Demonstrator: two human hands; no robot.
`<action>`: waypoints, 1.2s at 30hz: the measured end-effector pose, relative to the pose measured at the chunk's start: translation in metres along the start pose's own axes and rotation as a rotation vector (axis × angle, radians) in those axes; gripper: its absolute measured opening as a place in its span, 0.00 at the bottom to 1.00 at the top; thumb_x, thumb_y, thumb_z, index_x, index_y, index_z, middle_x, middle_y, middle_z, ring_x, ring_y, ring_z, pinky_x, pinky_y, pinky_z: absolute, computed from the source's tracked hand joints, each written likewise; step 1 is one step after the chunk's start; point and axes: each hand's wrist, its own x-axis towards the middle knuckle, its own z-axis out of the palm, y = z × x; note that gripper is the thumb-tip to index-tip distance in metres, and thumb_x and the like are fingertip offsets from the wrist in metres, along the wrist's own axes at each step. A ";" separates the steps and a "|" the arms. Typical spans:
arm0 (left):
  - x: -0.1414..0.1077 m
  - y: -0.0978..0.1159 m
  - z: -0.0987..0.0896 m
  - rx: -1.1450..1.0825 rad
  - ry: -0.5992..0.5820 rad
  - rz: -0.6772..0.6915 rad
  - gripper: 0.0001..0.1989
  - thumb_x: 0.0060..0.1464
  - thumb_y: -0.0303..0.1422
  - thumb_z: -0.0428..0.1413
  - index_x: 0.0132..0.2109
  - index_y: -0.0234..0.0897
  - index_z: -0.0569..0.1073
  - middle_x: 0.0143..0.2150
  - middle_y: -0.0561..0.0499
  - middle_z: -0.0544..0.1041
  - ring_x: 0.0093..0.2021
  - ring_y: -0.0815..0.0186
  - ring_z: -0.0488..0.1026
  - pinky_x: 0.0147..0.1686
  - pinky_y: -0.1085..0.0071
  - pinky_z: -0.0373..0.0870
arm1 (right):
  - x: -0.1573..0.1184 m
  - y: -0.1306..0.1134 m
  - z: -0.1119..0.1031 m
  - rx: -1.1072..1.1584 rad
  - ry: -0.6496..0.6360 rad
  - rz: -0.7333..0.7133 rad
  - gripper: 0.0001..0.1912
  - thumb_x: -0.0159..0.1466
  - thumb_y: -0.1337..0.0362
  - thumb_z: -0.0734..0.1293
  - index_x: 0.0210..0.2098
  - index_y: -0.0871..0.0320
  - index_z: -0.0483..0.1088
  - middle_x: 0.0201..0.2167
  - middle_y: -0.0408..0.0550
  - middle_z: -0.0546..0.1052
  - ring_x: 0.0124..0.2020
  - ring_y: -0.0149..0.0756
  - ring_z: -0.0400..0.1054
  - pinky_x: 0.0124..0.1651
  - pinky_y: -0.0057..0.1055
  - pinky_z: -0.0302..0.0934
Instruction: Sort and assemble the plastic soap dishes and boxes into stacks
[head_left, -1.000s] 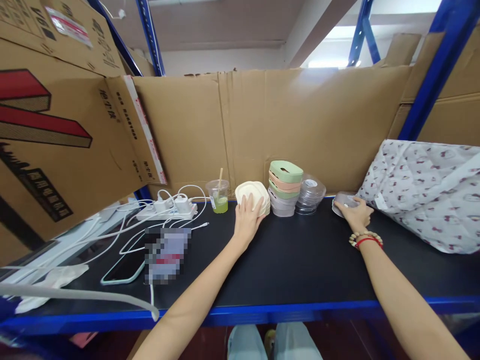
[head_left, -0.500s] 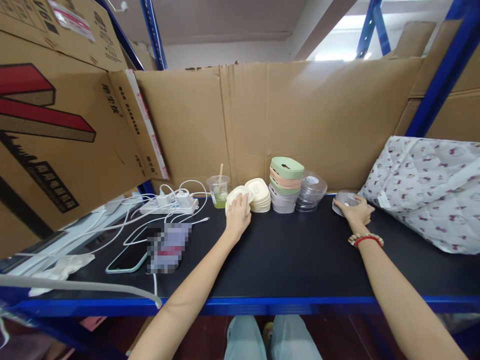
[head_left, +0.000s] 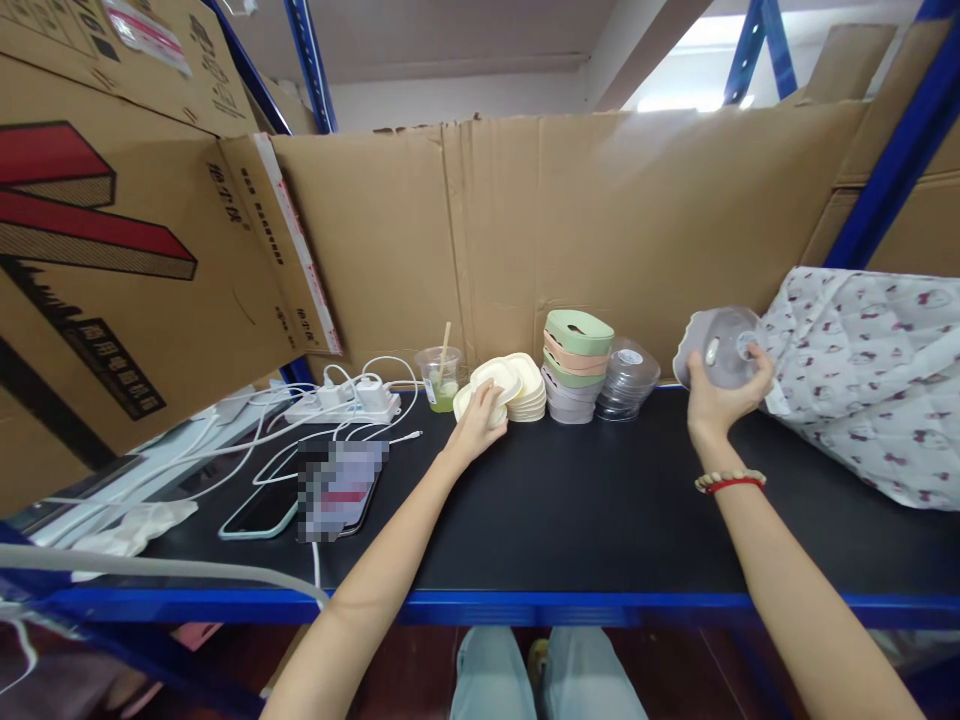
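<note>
My left hand (head_left: 478,425) has its fingers curled over cream square lids (head_left: 498,380), one tilted above another at its fingertips. Against them on the right stands a neat stack of cream lids (head_left: 529,385). My right hand (head_left: 724,400) grips a clear plastic dome lid (head_left: 733,345) with a lilac scalloped piece (head_left: 694,335) at its left, raised above the black table. Between the hands stand stacked green, peach and lilac frames (head_left: 577,355) with a hole in the top one. Clear round lids (head_left: 628,375) are piled beside those frames.
A plastic cup (head_left: 439,375) with green drink and a stick stands behind my left hand. Left lie a power strip (head_left: 345,403) with white cables and two phones (head_left: 259,508). A patterned white bag (head_left: 870,380) sits right. Cardboard (head_left: 495,220) walls the back.
My right hand has lifted the clear dome lid off the table and tilted it upright. My left hand has shifted slightly down, and the cream lids under it have spread apart.
</note>
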 end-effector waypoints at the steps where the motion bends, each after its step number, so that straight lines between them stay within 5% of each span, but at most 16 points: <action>1: 0.000 -0.004 -0.001 -0.005 -0.007 0.023 0.22 0.50 0.29 0.50 0.53 0.31 0.59 0.59 0.36 0.57 0.62 0.59 0.54 0.61 0.59 0.54 | -0.002 0.001 0.002 0.019 -0.013 -0.034 0.27 0.43 0.60 0.70 0.41 0.64 0.61 0.44 0.56 0.66 0.53 0.47 0.57 0.57 0.46 0.49; 7: 0.000 -0.011 0.000 0.056 0.007 -0.034 0.28 0.48 0.28 0.52 0.56 0.28 0.55 0.61 0.33 0.56 0.63 0.58 0.52 0.61 0.59 0.53 | -0.009 0.001 0.006 0.050 -0.014 -0.057 0.27 0.44 0.56 0.68 0.40 0.63 0.62 0.44 0.56 0.68 0.49 0.45 0.61 0.54 0.45 0.53; 15: 0.006 0.044 -0.014 0.476 -0.160 -0.584 0.35 0.48 0.35 0.59 0.62 0.29 0.58 0.60 0.30 0.56 0.61 0.40 0.52 0.54 0.53 0.59 | -0.009 0.002 0.008 0.120 -0.013 -0.003 0.30 0.41 0.54 0.69 0.40 0.65 0.64 0.44 0.58 0.68 0.49 0.46 0.61 0.55 0.45 0.52; 19: 0.005 0.053 -0.017 0.454 -0.226 -0.697 0.37 0.50 0.38 0.57 0.64 0.31 0.56 0.58 0.28 0.59 0.52 0.43 0.65 0.49 0.54 0.63 | -0.014 0.004 0.009 0.120 -0.035 -0.115 0.30 0.43 0.53 0.70 0.42 0.64 0.64 0.43 0.56 0.68 0.49 0.47 0.61 0.54 0.48 0.52; 22: 0.006 0.048 -0.016 0.346 -0.112 -0.682 0.40 0.47 0.40 0.60 0.63 0.29 0.56 0.60 0.28 0.55 0.61 0.40 0.52 0.56 0.49 0.54 | -0.022 -0.005 0.009 0.130 -0.060 -0.282 0.30 0.46 0.53 0.70 0.44 0.64 0.64 0.44 0.57 0.67 0.50 0.47 0.60 0.54 0.49 0.52; 24: 0.008 0.048 -0.014 0.157 0.047 -0.602 0.41 0.45 0.41 0.61 0.62 0.28 0.56 0.62 0.30 0.53 0.64 0.43 0.45 0.59 0.48 0.47 | -0.033 -0.016 0.007 0.166 -0.105 -0.407 0.31 0.48 0.54 0.71 0.46 0.63 0.63 0.46 0.58 0.65 0.52 0.48 0.59 0.55 0.49 0.52; 26: 0.010 0.054 -0.011 -0.223 0.140 -0.468 0.42 0.46 0.47 0.58 0.62 0.28 0.55 0.61 0.32 0.55 0.63 0.49 0.50 0.61 0.52 0.48 | -0.050 -0.028 0.005 0.241 -0.204 -0.520 0.31 0.49 0.54 0.71 0.48 0.61 0.62 0.49 0.57 0.64 0.54 0.47 0.58 0.55 0.48 0.52; 29: 0.011 0.072 -0.004 -1.007 0.010 -0.380 0.50 0.44 0.63 0.46 0.64 0.31 0.48 0.58 0.35 0.60 0.57 0.54 0.62 0.56 0.56 0.59 | -0.085 -0.040 0.001 0.393 -0.467 -0.572 0.31 0.51 0.54 0.70 0.50 0.58 0.61 0.51 0.56 0.63 0.55 0.46 0.57 0.56 0.46 0.52; 33: 0.008 0.094 -0.003 -1.556 -0.140 -0.590 0.41 0.50 0.60 0.44 0.60 0.33 0.59 0.55 0.39 0.66 0.55 0.56 0.64 0.56 0.63 0.60 | -0.125 -0.039 0.000 0.482 -0.890 -0.401 0.31 0.55 0.49 0.66 0.54 0.58 0.59 0.53 0.57 0.63 0.55 0.45 0.58 0.56 0.43 0.55; 36: 0.010 0.100 -0.011 -1.687 -0.042 -0.785 0.29 0.59 0.49 0.39 0.58 0.33 0.63 0.52 0.42 0.70 0.52 0.58 0.68 0.53 0.63 0.63 | -0.128 -0.032 0.003 0.502 -0.956 -0.306 0.31 0.59 0.47 0.61 0.55 0.59 0.56 0.52 0.58 0.64 0.54 0.43 0.61 0.54 0.40 0.59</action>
